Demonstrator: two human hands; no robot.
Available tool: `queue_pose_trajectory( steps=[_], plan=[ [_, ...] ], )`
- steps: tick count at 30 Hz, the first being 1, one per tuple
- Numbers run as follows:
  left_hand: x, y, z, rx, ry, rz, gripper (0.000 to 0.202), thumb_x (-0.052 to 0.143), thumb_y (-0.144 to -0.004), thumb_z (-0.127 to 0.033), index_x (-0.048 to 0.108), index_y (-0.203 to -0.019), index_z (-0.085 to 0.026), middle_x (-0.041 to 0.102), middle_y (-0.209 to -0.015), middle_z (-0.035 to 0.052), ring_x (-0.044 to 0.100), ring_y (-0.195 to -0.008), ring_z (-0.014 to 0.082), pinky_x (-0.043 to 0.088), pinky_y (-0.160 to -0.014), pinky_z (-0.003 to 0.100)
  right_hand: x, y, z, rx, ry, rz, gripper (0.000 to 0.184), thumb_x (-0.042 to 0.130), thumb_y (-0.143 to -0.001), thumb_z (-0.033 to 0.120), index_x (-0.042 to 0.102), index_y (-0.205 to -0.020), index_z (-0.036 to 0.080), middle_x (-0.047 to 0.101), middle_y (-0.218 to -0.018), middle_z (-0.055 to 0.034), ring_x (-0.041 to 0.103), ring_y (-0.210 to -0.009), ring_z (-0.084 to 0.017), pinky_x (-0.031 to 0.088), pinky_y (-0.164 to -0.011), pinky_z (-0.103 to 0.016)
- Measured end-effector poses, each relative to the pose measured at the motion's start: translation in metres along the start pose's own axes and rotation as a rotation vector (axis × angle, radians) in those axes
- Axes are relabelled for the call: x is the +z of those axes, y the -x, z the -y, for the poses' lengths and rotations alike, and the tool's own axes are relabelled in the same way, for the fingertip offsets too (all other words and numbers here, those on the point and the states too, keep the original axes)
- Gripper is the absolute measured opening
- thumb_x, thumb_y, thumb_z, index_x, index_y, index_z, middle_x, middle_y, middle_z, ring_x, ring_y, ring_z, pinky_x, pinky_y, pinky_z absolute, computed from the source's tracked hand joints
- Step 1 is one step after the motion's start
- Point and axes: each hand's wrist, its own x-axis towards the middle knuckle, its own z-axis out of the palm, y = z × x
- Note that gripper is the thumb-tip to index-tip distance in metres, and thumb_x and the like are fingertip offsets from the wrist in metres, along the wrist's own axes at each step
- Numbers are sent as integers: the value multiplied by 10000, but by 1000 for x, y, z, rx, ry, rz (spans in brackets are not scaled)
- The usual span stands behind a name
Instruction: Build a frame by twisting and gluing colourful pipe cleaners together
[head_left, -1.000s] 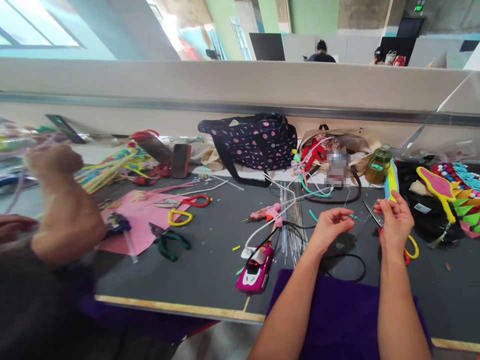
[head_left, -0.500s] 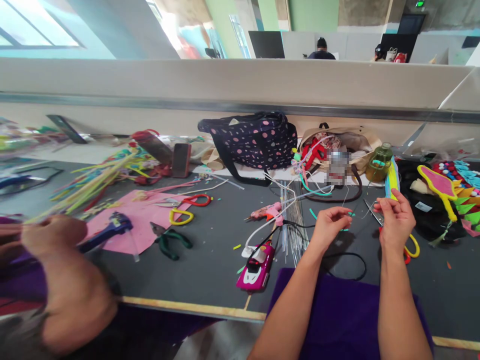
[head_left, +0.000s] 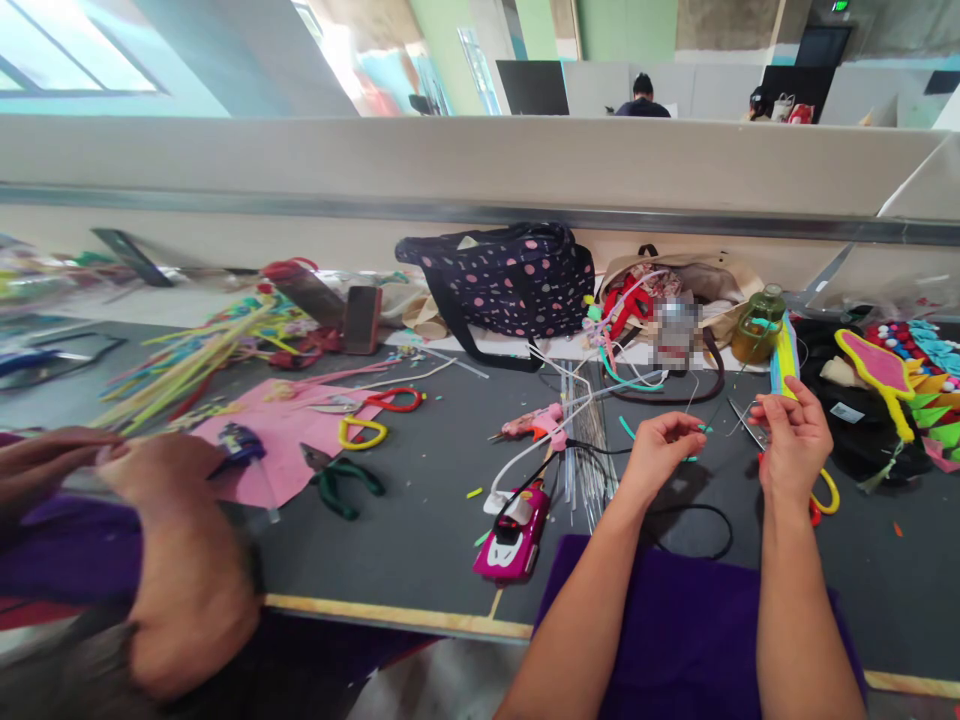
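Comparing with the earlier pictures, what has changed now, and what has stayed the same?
The co-worker's hand, raised at first, came down and then shifted rightward in the picture, covering the handle of the glue gun. The person's left hand and right hand hardly moved, each seeming to pinch a thin strand. Pliers and bag stayed put.

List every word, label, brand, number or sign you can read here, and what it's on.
No text is legible.
White label on the black item: too small to read.
Green lit sign at the top edge: too small to read.
Red mark on the clear plastic: too blurred to read.
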Motion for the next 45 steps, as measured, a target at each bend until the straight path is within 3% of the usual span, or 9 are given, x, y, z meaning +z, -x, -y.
queue_pose_trajectory(
  steps=[12,18,24,37,45],
  plan=[
    [-4,1,-4,32,-75,9,309,758,-684,-391,732,-851,-132,666,-714,39,551,-625,108,440,-612,227,-2,-1,-1,54,-39,1,449,749,-718,285,638,-1140,179,684,-769,-4,614,-567,-103,530,-526,-233],
    [-6,2,-9,77,-28,-55,335,726,-721,-440,734,-887,-149,704,-839,73,628,-779,164,495,-670,250,-2,-2,-1,112,-80,18,456,762,-691,277,643,-1119,175,682,-750,4,598,-557,-95,522,-519,-228],
    [-9,2,-14,151,61,-88,325,747,-711,-393,718,-923,-147,681,-743,36,619,-649,118,510,-670,249,0,1,1,180,-88,67,463,780,-661,273,652,-1088,151,676,-727,3,576,-530,-88,513,-503,-226],
    [-12,-1,-9,80,94,-84,370,788,-648,-374,688,-916,-138,655,-723,22,661,-638,152,533,-557,238,3,5,-1,105,38,121,441,726,-723,339,656,-1122,164,686,-786,-26,575,-545,-102,490,-462,-222],
    [-11,-2,-12,173,218,-221,341,800,-635,-347,692,-884,-140,671,-719,21,654,-602,135,545,-608,263,3,9,-4,93,121,150,397,682,-771,412,664,-1088,174,670,-771,-21,471,-496,-70,343,-401,-178]
  ],
)
